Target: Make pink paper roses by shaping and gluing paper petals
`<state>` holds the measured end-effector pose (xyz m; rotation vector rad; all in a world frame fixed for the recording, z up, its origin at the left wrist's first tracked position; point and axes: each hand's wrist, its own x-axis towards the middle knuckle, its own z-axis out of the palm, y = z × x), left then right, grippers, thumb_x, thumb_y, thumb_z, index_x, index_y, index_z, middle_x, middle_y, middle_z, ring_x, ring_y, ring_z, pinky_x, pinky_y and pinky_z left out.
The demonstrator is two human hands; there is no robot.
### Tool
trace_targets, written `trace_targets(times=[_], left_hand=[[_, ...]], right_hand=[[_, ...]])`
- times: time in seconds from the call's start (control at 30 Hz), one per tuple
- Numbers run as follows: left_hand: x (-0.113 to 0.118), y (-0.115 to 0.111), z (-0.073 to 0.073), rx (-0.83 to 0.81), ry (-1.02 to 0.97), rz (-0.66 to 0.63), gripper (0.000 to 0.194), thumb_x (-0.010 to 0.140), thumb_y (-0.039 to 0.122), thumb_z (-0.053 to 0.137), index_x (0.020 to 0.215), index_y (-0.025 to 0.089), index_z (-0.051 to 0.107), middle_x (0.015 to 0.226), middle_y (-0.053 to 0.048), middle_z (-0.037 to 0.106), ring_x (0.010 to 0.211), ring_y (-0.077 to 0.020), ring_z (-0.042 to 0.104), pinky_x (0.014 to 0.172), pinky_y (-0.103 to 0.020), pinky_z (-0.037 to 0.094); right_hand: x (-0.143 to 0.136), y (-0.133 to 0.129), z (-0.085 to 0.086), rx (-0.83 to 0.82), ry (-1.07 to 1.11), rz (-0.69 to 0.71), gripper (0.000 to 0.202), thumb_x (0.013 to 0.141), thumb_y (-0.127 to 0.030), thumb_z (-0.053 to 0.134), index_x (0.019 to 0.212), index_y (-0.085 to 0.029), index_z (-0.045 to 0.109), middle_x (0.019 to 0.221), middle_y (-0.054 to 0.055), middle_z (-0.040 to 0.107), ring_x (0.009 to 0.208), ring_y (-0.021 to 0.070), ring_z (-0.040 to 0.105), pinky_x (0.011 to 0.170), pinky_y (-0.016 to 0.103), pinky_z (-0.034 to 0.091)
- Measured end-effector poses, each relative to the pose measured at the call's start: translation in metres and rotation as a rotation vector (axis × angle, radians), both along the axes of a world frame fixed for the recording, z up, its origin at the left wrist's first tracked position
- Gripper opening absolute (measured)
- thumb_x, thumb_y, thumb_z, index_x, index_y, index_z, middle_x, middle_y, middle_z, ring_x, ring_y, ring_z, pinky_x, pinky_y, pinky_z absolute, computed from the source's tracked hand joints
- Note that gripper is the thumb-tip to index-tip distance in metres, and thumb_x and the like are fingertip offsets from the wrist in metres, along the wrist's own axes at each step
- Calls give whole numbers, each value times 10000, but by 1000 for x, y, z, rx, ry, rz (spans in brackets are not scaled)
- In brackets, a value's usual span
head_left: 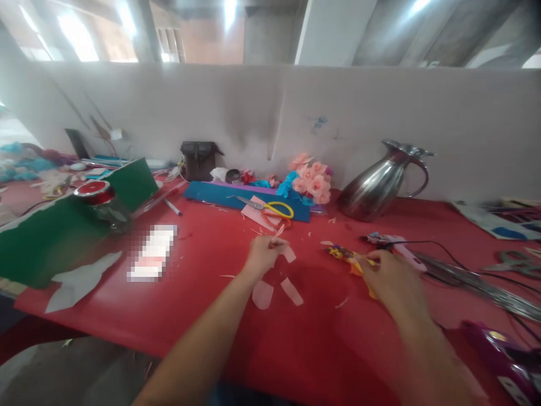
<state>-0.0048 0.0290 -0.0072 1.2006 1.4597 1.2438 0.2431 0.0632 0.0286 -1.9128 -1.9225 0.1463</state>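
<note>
My left hand (262, 257) is closed in a pinch over the middle of the red table, with a small piece of pink paper (288, 253) at its fingertips. Further right, my right hand (393, 282) has its fingers closed on a crumpled yellow wrapper (342, 254) lying on the table. What the wrapper holds cannot be made out. Two cut pink paper pieces, a rounded one (262, 295) and an oblong one (292, 291), lie below my left hand. Beyond it, scissors with yellow and orange handles (279, 210) rest across pink paper and a blue sheet (207, 194).
A bunch of pink paper flowers (313, 181) and a steel jug (374, 183) stand near the wall. On the left are a red-lidded jar (103, 203), a green board (51, 242) and a pen (173, 208). Black cable, grey-handled scissors (515, 262) and a purple object (499, 349) occupy the right.
</note>
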Motion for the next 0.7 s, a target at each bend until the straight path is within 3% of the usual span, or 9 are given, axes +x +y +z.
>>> trace_targets(times=[0.07, 0.13, 0.27, 0.47, 0.7], left_hand=[[1, 0, 1, 33, 8, -21, 192, 703, 138, 574, 852, 139, 694, 767, -46, 675, 675, -119, 577, 651, -227, 440], [2, 0, -1, 47, 17, -39, 239, 675, 160, 619, 905, 138, 678, 734, -28, 649, 612, -100, 540, 597, -212, 423], [3, 0, -4, 85, 34, -104, 316, 622, 192, 685, 932, 150, 640, 667, 17, 595, 567, -84, 500, 547, -189, 394], [7, -3, -1, 58, 41, -141, 286, 615, 103, 642, 887, 170, 581, 667, 27, 596, 585, -94, 531, 540, -180, 388], [9, -10, 8, 48, 117, -185, 215, 663, 92, 550, 861, 176, 540, 642, 28, 597, 547, -94, 522, 513, -184, 355]], right_hand=[[-24, -6, 16, -47, 75, 122, 253, 745, -409, 495, 815, -192, 606, 901, 134, 653, 833, 271, 588, 745, 377, 412], [-49, -10, 28, -167, 221, 331, 261, 753, -427, 502, 837, -214, 627, 918, 84, 668, 833, 236, 597, 767, 347, 427], [-81, -13, 32, -358, 339, 580, 248, 717, -361, 570, 908, -232, 663, 985, 56, 670, 900, 233, 593, 788, 335, 437], [-85, -16, 13, -415, 510, 677, 250, 737, -312, 557, 926, -201, 678, 927, 50, 688, 868, 209, 608, 778, 326, 447], [-81, -14, -1, -381, 474, 599, 188, 725, -309, 571, 794, -183, 693, 722, 29, 683, 676, 161, 594, 627, 263, 427]])
